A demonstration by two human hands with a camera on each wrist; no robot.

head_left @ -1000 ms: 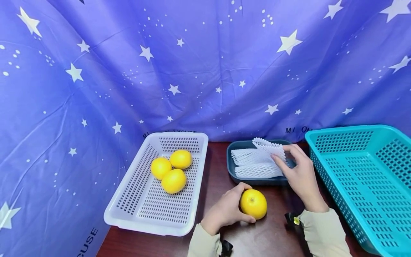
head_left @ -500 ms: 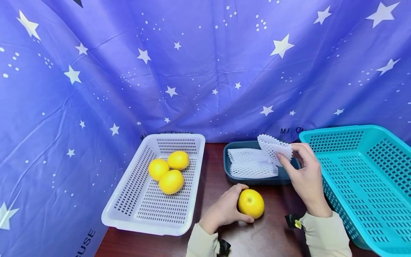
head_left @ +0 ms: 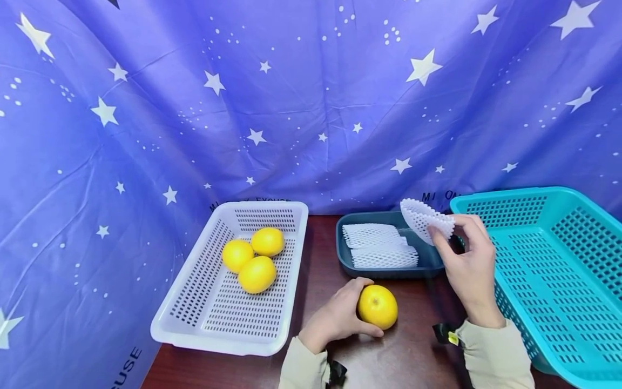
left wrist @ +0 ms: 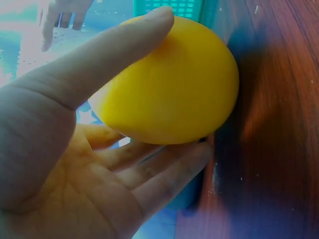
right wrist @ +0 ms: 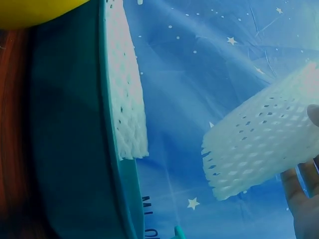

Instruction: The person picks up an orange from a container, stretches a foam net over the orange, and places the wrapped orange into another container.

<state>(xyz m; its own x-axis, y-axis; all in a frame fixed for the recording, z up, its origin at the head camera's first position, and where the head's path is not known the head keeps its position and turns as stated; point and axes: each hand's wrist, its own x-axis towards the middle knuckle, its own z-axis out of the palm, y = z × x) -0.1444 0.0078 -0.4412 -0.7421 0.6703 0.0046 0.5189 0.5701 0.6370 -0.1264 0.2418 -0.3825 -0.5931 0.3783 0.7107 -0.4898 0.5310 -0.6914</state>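
Observation:
My left hand (head_left: 337,314) grips a yellow citrus fruit (head_left: 378,307) that sits on the table, thumb on one side and fingers on the other. In the left wrist view the thumb lies across the fruit (left wrist: 184,84) and the fingers curve beneath it. Above the right end of a dark tray (head_left: 389,274), my right hand (head_left: 468,265) pinches a white foam fruit net (head_left: 421,217) between thumb and fingers. That net (right wrist: 259,139) hangs flattened, its end free, in the right wrist view. Two more foam nets (head_left: 384,256) lie inside the tray.
On the left stands a white plastic basket (head_left: 191,337) holding three yellow fruits (head_left: 257,274). A larger teal basket (head_left: 534,302) is at the right, beside my right forearm. A blue curtain (head_left: 301,108) with stars hangs behind the dark wooden table (head_left: 316,270).
My right hand has lifted the foam net up off the others in the tray and moved it to the right. The left hand keeps its hold on the fruit.

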